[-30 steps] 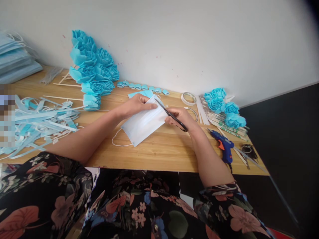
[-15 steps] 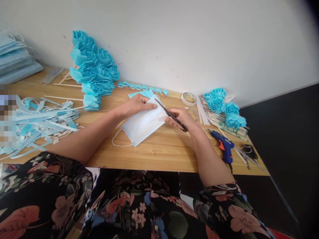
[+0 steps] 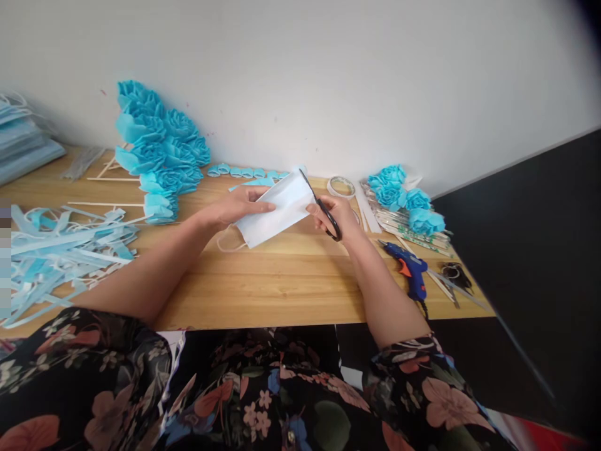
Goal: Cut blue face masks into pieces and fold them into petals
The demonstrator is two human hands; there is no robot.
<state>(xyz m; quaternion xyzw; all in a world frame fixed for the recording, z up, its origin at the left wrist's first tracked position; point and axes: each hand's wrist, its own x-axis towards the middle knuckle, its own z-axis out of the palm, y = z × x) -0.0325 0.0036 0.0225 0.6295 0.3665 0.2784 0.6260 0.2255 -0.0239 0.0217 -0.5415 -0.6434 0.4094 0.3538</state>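
A pale blue face mask (image 3: 282, 210) is held above the table, tilted up to the right, with a white ear loop hanging at its lower left corner. My left hand (image 3: 241, 205) pinches the mask's left side, thumb on top. Black-handled scissors (image 3: 332, 220) are in my right hand (image 3: 335, 216), their blades lying along the mask's right edge. My right thumb and fingers also touch that edge. Just behind the mask lies a flat blue piece (image 3: 251, 183), partly covered. A row of small blue rolled pieces (image 3: 241, 172) runs along the wall.
Blue fabric flowers (image 3: 162, 147) are clustered at left, above a heap of cut strips (image 3: 70, 250). Stacked masks (image 3: 23, 138) sit at far left. Rightward are a tape roll (image 3: 341, 187), more blue flowers (image 3: 408, 199), bundled sticks (image 3: 408, 228) and a blue glue gun (image 3: 410, 269).
The mask has turned to a flatter angle, and its lower end has risen. My left hand has slid lower along its side. The scissors point more steeply upward along the right edge. The view has shifted slightly.
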